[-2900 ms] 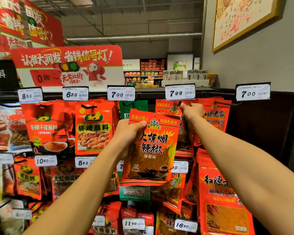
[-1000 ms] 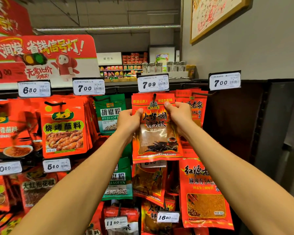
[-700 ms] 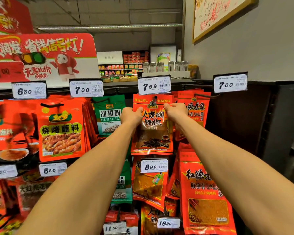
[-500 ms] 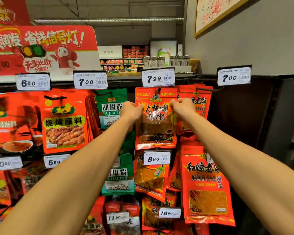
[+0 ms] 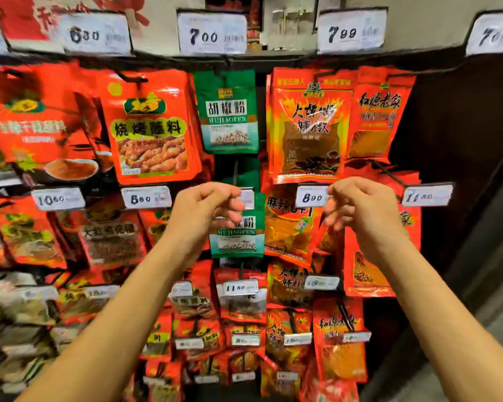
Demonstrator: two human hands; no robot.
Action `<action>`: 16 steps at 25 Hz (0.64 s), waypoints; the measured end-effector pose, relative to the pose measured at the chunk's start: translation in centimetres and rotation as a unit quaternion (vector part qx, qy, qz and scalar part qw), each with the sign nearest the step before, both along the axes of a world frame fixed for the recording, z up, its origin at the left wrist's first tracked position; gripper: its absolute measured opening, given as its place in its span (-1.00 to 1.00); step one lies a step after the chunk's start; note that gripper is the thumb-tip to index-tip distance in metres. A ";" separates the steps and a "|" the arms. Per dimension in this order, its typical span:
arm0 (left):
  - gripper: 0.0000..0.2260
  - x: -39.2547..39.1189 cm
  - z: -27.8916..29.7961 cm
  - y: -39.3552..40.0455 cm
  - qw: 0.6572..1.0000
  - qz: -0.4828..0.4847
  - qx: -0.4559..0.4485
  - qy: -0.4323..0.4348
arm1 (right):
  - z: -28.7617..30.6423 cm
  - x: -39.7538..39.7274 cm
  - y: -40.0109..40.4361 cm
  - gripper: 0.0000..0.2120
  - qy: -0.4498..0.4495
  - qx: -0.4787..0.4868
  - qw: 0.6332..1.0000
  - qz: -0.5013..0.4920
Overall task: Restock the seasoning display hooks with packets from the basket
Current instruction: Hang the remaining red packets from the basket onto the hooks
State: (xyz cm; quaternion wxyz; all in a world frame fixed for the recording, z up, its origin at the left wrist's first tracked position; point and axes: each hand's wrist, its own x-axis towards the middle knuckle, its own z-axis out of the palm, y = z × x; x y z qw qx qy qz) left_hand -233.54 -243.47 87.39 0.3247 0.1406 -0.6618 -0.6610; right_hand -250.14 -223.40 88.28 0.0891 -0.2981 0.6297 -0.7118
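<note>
Both the left hand (image 5: pixel 204 210) and right hand (image 5: pixel 363 210) hung loosely curled and empty below the chilli packet (image 5: pixel 308 126), which hung on its hook at one o'clock; the basket was unseen, remaining stock undetermined.

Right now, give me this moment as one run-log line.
chili packet: hanging under 7.99 tag | left hand: empty, loosely curled | right hand: empty, loosely curled | basket: not visible
</note>
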 end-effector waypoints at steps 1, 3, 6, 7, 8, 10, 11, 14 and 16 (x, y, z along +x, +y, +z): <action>-0.83 1.3 -2.7 -0.3 1.000 -0.001 0.015 -0.021 | -2.4 1.7 -0.4 -0.85 -0.019 0.013 1.000 0.007; -0.80 4.0 -8.7 -1.2 0.995 0.006 0.059 -0.076 | -8.0 4.8 -1.5 -0.86 -0.064 0.053 0.996 0.018; -0.78 7.9 -18.5 -2.7 0.972 0.022 0.143 -0.183 | -18.1 8.4 -2.8 -0.78 -0.150 0.124 0.981 0.003; -0.77 9.0 -21.4 -3.1 0.960 0.029 0.171 -0.218 | -21.2 9.4 -2.8 -0.73 -0.186 0.150 0.971 -0.010; -0.77 10.3 -24.7 -3.5 0.944 0.036 0.204 -0.256 | -24.7 10.6 -2.9 -0.71 -0.227 0.180 0.957 -0.018; -0.81 13.0 -31.5 -3.8 0.907 0.046 0.260 -0.328 | -32.0 13.2 -2.7 -0.74 -0.301 0.247 0.921 -0.019; -0.83 14.3 -35.0 -3.6 0.885 0.050 0.284 -0.365 | -35.7 14.5 -2.6 -0.76 -0.329 0.282 0.901 -0.022; -0.86 17.7 -45.8 -2.1 0.816 0.079 0.348 -0.454 | -47.2 17.6 -2.4 -0.79 -0.397 0.358 0.844 -0.045; -0.89 19.3 -52.7 -0.8 0.773 0.099 0.373 -0.504 | -54.8 19.7 -2.4 -0.81 -0.441 0.394 0.804 -0.062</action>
